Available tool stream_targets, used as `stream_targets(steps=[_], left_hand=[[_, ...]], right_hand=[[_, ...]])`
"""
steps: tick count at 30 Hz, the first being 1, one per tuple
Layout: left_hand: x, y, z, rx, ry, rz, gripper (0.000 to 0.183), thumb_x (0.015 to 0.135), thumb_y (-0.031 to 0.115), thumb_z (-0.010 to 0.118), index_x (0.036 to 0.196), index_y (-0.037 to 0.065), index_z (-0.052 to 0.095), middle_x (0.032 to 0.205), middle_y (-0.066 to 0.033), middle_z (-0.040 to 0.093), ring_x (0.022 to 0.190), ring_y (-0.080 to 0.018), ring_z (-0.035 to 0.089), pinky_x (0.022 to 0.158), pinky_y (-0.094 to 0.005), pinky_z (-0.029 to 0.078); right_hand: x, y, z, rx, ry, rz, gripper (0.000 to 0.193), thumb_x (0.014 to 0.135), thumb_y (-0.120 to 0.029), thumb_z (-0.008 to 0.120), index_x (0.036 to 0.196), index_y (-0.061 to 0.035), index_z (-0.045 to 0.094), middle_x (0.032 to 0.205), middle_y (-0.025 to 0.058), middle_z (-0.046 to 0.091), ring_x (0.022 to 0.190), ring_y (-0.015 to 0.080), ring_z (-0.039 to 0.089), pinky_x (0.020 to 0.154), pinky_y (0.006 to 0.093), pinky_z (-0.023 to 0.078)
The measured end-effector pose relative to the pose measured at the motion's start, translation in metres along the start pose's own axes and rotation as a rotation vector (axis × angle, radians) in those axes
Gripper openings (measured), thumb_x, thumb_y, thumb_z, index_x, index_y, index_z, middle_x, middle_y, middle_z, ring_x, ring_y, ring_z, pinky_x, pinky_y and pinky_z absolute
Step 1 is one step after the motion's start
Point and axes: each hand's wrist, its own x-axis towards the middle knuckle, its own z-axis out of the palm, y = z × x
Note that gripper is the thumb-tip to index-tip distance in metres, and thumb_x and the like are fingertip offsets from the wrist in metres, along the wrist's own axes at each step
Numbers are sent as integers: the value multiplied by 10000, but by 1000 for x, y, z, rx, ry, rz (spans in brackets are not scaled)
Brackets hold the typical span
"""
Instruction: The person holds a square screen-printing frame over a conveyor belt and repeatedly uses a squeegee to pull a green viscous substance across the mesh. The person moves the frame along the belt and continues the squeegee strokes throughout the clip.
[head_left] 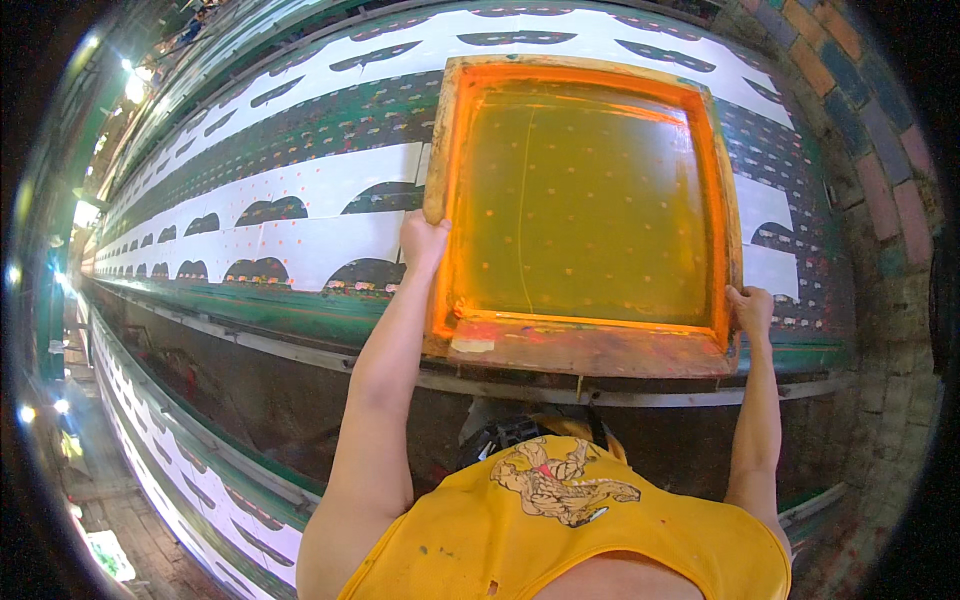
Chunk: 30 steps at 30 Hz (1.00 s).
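Observation:
A large screen printing frame (590, 350) with a wooden rim and a yellow-green mesh (590, 200) is in front of me. Orange ink coats the inner edges of its wood, and rows of small pale dots show across the mesh. My left hand (425, 242) is closed around the left side of the rim. On the right side, lower down, my right hand (752, 308) grips the rim near the corner. Beneath and around the frame lie white cut fabric pieces (370, 240), some with orange dots on them. Whether the frame touches the fabric I cannot tell.
The long printing table (330, 322) has a green edge and runs off to the left. A second table (180, 480) with white pieces stands behind me at the lower left. Brick paving (885, 170) lies beyond the table's right end. Bright lamps (135, 85) shine at the far left.

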Motion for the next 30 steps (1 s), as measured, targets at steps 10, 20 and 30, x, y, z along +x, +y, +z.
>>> stream_targets(steps=[10, 20, 30], left_hand=[[2, 15, 0, -91, -62, -53, 260, 763, 195, 792, 938, 10, 740, 893, -219, 727, 868, -389, 710, 777, -471, 547], [5, 9, 11, 1, -66, -20, 302, 767, 250, 794, 956, 18, 750, 899, -219, 738, 878, -383, 716, 773, -468, 540], [4, -7, 16, -42, -113, -9, 304, 770, 221, 813, 977, 17, 725, 914, -209, 741, 875, -366, 721, 771, -454, 541]], right_hand=[[9, 10, 5, 6, 28, -42, 551, 814, -515, 751, 777, 35, 737, 686, 249, 655, 679, 405, 672, 646, 498, 496], [7, 3, 2, -2, 8, -66, 543, 846, -504, 731, 763, 32, 735, 665, 239, 655, 679, 403, 678, 653, 486, 517], [-96, -144, -20, 245, -211, -702, 609, 729, -355, 865, 1241, -87, 675, 1165, 207, 666, 1120, 408, 633, 950, 477, 514]])
